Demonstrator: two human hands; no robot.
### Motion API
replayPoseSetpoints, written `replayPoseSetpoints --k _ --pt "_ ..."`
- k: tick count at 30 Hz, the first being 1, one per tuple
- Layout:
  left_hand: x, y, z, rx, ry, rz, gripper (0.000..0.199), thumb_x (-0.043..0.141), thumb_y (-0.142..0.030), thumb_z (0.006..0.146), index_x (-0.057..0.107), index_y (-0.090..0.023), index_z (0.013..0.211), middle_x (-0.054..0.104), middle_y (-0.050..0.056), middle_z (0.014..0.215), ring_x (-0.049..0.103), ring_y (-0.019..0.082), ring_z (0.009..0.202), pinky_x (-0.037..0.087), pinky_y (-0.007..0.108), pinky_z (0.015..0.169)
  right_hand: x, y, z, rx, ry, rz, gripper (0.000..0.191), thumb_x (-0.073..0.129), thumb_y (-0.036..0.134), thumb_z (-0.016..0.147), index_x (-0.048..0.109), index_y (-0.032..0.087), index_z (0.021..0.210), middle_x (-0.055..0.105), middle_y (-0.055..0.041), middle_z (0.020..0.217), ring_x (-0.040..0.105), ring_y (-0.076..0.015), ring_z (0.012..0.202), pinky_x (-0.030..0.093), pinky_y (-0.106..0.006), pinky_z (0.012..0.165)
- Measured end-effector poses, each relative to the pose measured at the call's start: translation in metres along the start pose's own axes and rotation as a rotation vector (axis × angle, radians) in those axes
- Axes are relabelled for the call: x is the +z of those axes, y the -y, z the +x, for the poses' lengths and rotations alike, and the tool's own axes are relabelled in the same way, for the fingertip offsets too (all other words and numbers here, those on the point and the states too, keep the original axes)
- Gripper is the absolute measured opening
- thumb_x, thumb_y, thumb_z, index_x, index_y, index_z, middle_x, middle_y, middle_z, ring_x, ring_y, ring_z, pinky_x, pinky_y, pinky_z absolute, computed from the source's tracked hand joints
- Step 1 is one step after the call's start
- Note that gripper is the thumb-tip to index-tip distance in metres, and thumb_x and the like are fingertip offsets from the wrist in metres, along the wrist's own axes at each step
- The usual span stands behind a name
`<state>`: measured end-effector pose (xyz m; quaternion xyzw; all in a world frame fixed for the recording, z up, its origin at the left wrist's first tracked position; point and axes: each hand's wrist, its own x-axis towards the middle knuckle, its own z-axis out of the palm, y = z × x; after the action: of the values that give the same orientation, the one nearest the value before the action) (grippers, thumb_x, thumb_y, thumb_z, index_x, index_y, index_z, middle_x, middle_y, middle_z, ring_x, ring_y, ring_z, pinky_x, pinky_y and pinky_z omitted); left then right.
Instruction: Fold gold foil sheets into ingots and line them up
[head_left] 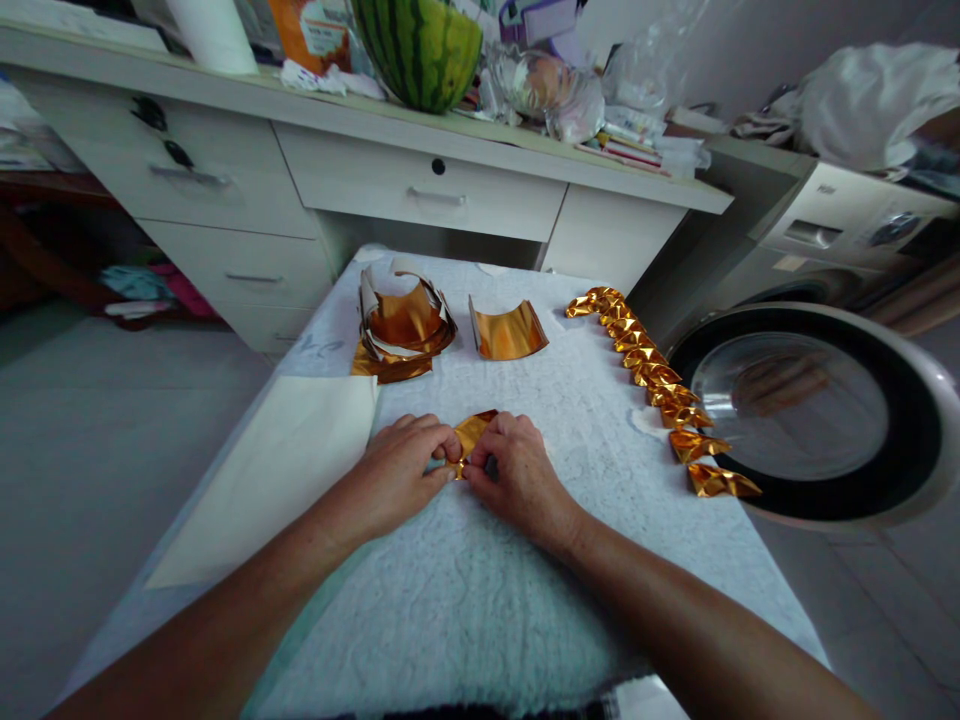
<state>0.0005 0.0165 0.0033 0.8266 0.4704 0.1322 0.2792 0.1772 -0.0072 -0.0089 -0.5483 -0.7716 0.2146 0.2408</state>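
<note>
The foil (pixel 472 432) lies between both hands on the desk (pixel 420 620), long axis slanting away and right, its far end nearer the right hand (pixel 521 470). The fingers of the left hand (pixel 401 468) and right pinch its near end. Beyond sit a stack (pixel 405 325) and loose sheet (pixel 510 332); folded pieces (pixel 652 375) line the right, paper (pixel 277 480) the left.

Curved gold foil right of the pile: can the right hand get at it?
Likely yes: only bare cloth separates the right hand from that curved gold foil, though it now pinches a gold piece.
</note>
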Motion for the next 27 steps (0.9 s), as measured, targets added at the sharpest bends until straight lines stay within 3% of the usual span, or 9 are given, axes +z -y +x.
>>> replayPoseSetpoints --k 9,15,21,27 --pt "-0.0005 0.0024 -0.0011 0.019 0.012 -0.015 0.015 0.052 -0.012 0.078 0.062 -0.022 0.085 0.063 0.001 0.092 0.054 0.021 0.094 0.042 0.035 0.084 -0.002 0.0013 -0.0002 0.01 0.014 -0.018 0.009 0.067 0.015 0.076 0.063 0.018 0.069 0.055 -0.0036 0.085 0.047 -0.018 0.085 0.036 -0.034 0.081" --pt "-0.0026 0.0011 0.0002 0.012 0.025 -0.015 0.023 0.04 -0.02 0.09 0.062 -0.02 0.083 0.062 0.004 0.09 0.053 0.021 0.091 0.042 0.036 0.085 -0.0013 0.0005 -0.0009 0.002 0.01 -0.024 0.008 0.067 0.015 0.077 0.063 0.018 0.069 0.055 -0.0036 0.086 0.047 -0.0181 0.086 0.035 -0.034 0.081" --pt "0.0001 0.001 -0.0003 -0.001 0.01 -0.023 0.006 0.057 -0.024 0.083 0.061 -0.02 0.082 0.062 0.002 0.088 0.053 0.021 0.091 0.041 0.035 0.081 0.0005 -0.0008 -0.0005 -0.005 0.015 -0.024 0.008 0.068 0.016 0.076 0.063 0.017 0.07 0.055 -0.0034 0.086 0.047 -0.0178 0.086 0.034 -0.033 0.081" --pt "0.0043 0.0016 0.0006 -0.007 -0.016 0.009 0.003 0.058 -0.022 0.082 0.061 -0.021 0.082 0.061 0.001 0.088 0.052 0.021 0.091 0.04 0.034 0.08 0.0 -0.0005 -0.0007 0.0 0.014 -0.032 0.008 0.066 0.016 0.076 0.06 0.017 0.07 0.054 -0.0036 0.086 0.046 -0.0187 0.085 0.034 -0.033 0.079"
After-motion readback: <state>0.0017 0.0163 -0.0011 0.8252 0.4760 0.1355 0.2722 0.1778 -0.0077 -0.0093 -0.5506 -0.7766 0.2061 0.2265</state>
